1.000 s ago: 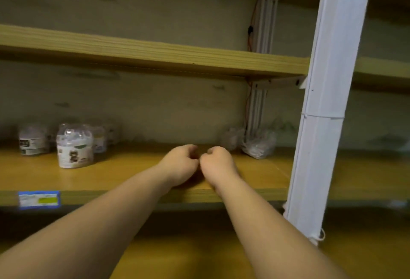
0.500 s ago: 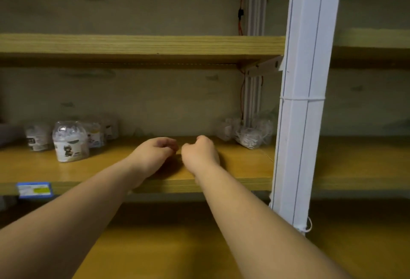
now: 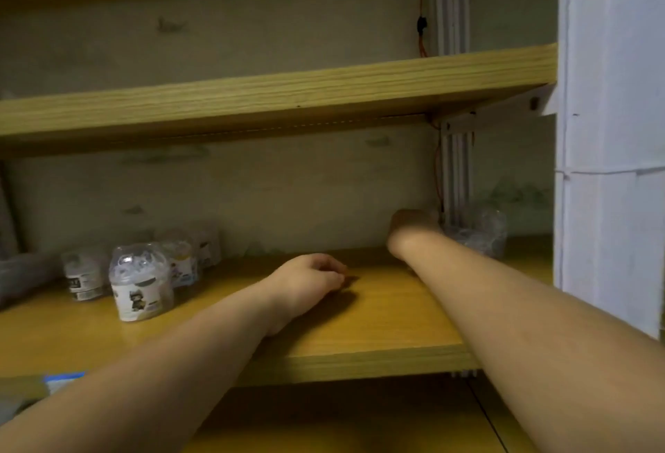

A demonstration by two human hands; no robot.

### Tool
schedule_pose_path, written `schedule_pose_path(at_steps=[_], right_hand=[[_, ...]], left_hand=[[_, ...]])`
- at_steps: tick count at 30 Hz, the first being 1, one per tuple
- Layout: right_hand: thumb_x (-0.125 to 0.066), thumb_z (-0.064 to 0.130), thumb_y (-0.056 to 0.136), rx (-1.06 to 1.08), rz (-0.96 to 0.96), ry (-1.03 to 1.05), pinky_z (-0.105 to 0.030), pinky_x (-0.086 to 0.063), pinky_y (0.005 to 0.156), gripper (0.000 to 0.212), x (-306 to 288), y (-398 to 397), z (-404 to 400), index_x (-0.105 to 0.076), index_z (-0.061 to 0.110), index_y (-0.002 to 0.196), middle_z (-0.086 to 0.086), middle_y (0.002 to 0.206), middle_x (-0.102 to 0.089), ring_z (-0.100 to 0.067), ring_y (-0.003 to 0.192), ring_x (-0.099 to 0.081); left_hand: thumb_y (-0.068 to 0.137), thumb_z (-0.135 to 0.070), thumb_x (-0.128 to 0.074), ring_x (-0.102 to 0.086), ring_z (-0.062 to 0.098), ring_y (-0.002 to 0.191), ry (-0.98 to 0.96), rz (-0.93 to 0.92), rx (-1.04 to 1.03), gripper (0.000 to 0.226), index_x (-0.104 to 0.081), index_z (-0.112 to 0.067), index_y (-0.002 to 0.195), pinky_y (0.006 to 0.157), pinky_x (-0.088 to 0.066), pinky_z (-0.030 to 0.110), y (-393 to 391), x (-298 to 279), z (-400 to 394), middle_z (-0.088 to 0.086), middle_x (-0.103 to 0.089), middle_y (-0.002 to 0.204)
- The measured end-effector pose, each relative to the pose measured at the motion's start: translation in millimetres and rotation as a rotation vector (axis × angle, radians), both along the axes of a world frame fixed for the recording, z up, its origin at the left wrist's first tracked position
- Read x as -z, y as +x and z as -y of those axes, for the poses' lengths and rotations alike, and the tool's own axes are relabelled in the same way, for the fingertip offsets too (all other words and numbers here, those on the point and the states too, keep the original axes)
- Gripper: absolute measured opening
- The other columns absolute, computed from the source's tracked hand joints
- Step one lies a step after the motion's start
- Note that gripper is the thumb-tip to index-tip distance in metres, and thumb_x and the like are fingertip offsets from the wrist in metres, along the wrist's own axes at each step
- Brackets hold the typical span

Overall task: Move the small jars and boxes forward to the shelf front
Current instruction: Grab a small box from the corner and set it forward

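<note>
Small clear plastic jars [image 3: 141,283] with printed labels, clustered at lower left of the frame, toward the back of the shelf [image 3: 378,323]; likely light, rigid and a little slick, easy to tip or slide, best gripped round the body just below the domed lid. More clear packets [image 3: 478,233] at right of centre, against the back wall beside the white upright; look crinkly and soft, probably almost weightless, best pinched by the bulk rather than a loose edge. Right hand [image 3: 414,224] reached deep to the back, just left of those packets, near or touching them; fingers hidden behind the wrist, so cannot tell whether holding anything. Left hand [image 3: 309,281] resting on the shelf at mid-frame, fingers loosely curled, holding nothing visible, well apart from the jars to its left. Blue price tag [image 3: 63,378] on the shelf edge at lower left. Jars not yet at the front.
</note>
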State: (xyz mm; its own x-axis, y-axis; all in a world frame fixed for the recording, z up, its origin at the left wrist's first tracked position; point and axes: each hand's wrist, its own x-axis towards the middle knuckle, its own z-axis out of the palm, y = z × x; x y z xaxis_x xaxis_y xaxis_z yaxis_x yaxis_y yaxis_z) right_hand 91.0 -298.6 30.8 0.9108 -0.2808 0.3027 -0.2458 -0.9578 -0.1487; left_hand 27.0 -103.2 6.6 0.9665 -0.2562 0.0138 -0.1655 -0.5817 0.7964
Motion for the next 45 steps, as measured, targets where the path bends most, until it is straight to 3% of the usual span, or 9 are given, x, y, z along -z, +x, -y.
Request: schedule_pose_path(at_steps=[4, 8, 12, 16, 21, 27, 33, 39, 45], right_hand=[[-0.054, 0.012, 0.094, -0.044, 0.037, -0.090, -0.036, -0.044, 0.100, 0.032, 9.6, 14.3, -10.4, -0.061, 0.013, 0.125, -0.010, 0.134, -0.057, -0.030, 0.126, -0.054], [-0.060, 0.008, 0.087, -0.311, 0.229, -0.135, -0.041, -0.054, 0.085, 0.035, 15.3, 21.4, -21.7, -0.055, 0.024, 0.117, -0.003, 0.118, -0.049, -0.030, 0.102, -0.061], [-0.063, 0.011, 0.084, -0.505, 0.322, -0.031, -0.034, -0.051, 0.084, 0.035, 26.4, 28.6, -25.4, -0.055, 0.030, 0.113, 0.000, 0.119, -0.043, -0.025, 0.098, -0.059], [-0.077, 0.033, 0.081, -0.472, 0.381, 0.215, -0.009, -0.039, 0.071, 0.031, 28.5, 29.7, -26.0, -0.054, 0.033, 0.101, 0.007, 0.108, -0.047, -0.009, 0.089, -0.057], [-0.078, 0.025, 0.085, -0.299, 0.429, 0.600, -0.021, -0.048, 0.073, 0.037, 31.4, 33.8, -24.6, -0.054, 0.022, 0.113, 0.014, 0.095, -0.059, -0.006, 0.086, -0.061], [-0.071, 0.022, 0.091, -0.253, 0.440, 0.701, -0.011, -0.045, 0.068, 0.025, 38.3, 36.5, -14.8, -0.064, 0.025, 0.115, 0.011, 0.102, -0.065, -0.005, 0.093, -0.061], [-0.075, 0.015, 0.086, -0.230, 0.477, 0.779, -0.041, -0.056, 0.092, 0.020, 29.4, 18.0, -31.2, -0.070, 0.017, 0.105, -0.007, 0.105, -0.074, -0.022, 0.098, -0.069], [-0.074, 0.018, 0.086, -0.314, 0.431, 0.796, -0.031, -0.054, 0.087, 0.022, 19.9, -52.7, -44.1, -0.073, 0.015, 0.108, -0.002, 0.105, -0.073, -0.021, 0.098, -0.067], [-0.070, 0.019, 0.091, -0.430, 0.426, 0.850, -0.026, -0.050, 0.088, 0.030, 37.5, -116.4, -38.8, -0.065, 0.021, 0.121, 0.006, 0.115, -0.064, -0.010, 0.099, -0.062]], left_hand=[[0.096, -0.025, -0.061, -0.066, 0.022, 0.092, -0.209, -0.058, 0.060, 0.020, -0.068, -0.015, 0.111, 0.102, -0.051, 0.042, 47.5, 3.6, 2.2, 0.007, -0.069, 0.100], [0.096, -0.048, -0.058, -0.068, 0.026, 0.093, -0.659, -0.218, -0.035, 0.031, -0.057, -0.017, 0.098, 0.077, -0.061, 0.035, 95.5, 0.2, 8.4, 0.010, -0.060, 0.110], [0.101, -0.026, -0.057, -0.068, 0.022, 0.104, -0.853, -0.225, -0.008, 0.026, -0.062, -0.011, 0.121, 0.078, -0.061, 0.030, 122.5, 8.5, 7.4, 0.010, -0.068, 0.118], [0.100, -0.017, -0.058, -0.070, 0.025, 0.102, -0.763, -0.084, -0.065, 0.020, -0.066, -0.018, 0.118, 0.093, -0.057, 0.039, 135.6, 16.8, 3.8, 0.008, -0.072, 0.114], [0.098, -0.021, -0.060, -0.068, 0.021, 0.107, -0.635, 0.045, -0.122, 0.030, -0.064, -0.027, 0.127, 0.097, -0.054, 0.041, 134.7, 20.7, 7.7, 0.000, -0.071, 0.118], [0.102, -0.023, -0.053, -0.063, 0.022, 0.106, -0.506, 0.109, -0.141, 0.032, -0.059, -0.027, 0.133, 0.096, -0.054, 0.039, 133.4, 22.9, 9.3, 0.000, -0.066, 0.121], [0.100, -0.019, -0.047, -0.058, 0.020, 0.077, -0.412, 0.119, -0.132, 0.030, -0.067, -0.023, 0.121, 0.054, -0.039, 0.025, 107.3, 9.3, 8.3, 0.005, -0.067, 0.111], [0.095, -0.011, -0.048, -0.063, 0.027, 0.097, -0.495, 0.078, -0.231, 0.026, -0.066, -0.010, 0.113, 0.083, -0.056, 0.036, 32.2, -5.6, 3.5, 0.012, -0.067, 0.115], [0.093, -0.008, -0.046, -0.064, 0.017, 0.094, -0.441, 0.211, -0.337, 0.037, -0.064, -0.016, 0.124, 0.073, -0.051, 0.027, -52.0, 10.1, 3.1, 0.003, -0.070, 0.111]])
